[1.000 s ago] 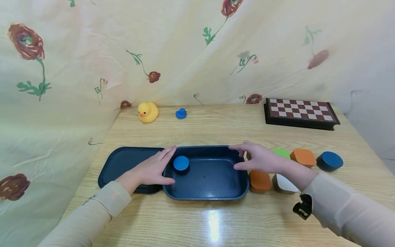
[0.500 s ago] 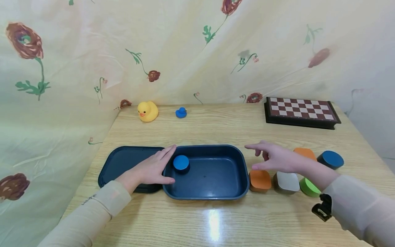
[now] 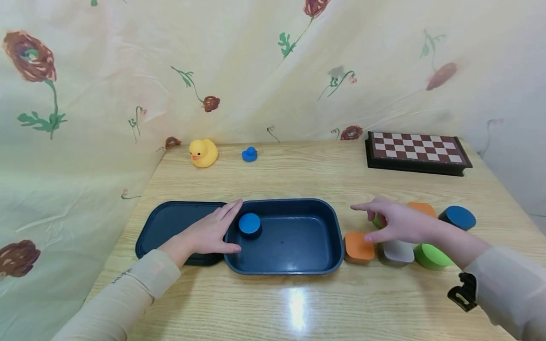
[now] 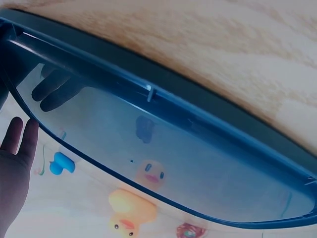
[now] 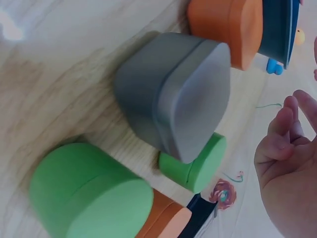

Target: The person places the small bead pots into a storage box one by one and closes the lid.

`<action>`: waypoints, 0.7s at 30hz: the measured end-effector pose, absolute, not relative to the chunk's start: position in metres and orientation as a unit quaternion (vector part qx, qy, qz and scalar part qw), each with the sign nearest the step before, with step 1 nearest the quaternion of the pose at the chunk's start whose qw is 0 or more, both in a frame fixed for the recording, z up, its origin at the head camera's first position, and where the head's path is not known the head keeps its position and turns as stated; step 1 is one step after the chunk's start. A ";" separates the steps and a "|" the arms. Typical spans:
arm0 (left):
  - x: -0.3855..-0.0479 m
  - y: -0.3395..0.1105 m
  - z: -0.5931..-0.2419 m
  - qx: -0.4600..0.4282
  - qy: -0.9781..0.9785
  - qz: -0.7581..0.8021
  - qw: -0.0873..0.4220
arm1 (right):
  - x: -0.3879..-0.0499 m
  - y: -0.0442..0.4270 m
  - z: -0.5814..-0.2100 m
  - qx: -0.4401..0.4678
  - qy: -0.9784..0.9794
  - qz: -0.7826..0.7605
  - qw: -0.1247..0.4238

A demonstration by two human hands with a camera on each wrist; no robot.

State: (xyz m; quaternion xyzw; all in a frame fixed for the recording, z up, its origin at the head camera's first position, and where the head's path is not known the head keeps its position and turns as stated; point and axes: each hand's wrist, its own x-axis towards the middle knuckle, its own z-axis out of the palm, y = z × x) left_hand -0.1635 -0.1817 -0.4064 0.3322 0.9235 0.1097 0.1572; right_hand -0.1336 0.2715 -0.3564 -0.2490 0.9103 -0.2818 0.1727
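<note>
Head view shows the right grip (image 3: 394, 221) parted at thumb and forefinger, holding nothing, with the orange container (image 3: 359, 245) at its 8 o'clock, just beside the 3 o'clock end of the blue box (image 3: 294, 251); the left grip (image 3: 212, 232), fingers extended, holds nothing at the box's 9 o'clock; the container looks light, stiff and perhaps slick, best pinched across its 12 and 6 o'clock sides

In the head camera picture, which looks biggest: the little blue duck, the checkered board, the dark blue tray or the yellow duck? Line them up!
1. dark blue tray
2. checkered board
3. yellow duck
4. little blue duck
</note>
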 end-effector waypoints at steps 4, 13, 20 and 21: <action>-0.164 -0.181 -0.406 0.330 0.924 0.110 0.157 | -0.129 0.274 -0.360 -0.259 0.913 -0.265 0.173; -0.162 -0.182 -0.406 0.333 0.923 0.113 0.159 | -0.119 0.275 -0.379 -0.290 0.920 -0.232 0.126; -0.162 -0.182 -0.407 0.337 0.921 0.117 0.155 | -0.112 0.272 -0.389 -0.313 0.925 -0.193 0.095; -0.162 -0.182 -0.407 0.338 0.920 0.119 0.156 | -0.112 0.271 -0.389 -0.316 0.926 -0.187 0.093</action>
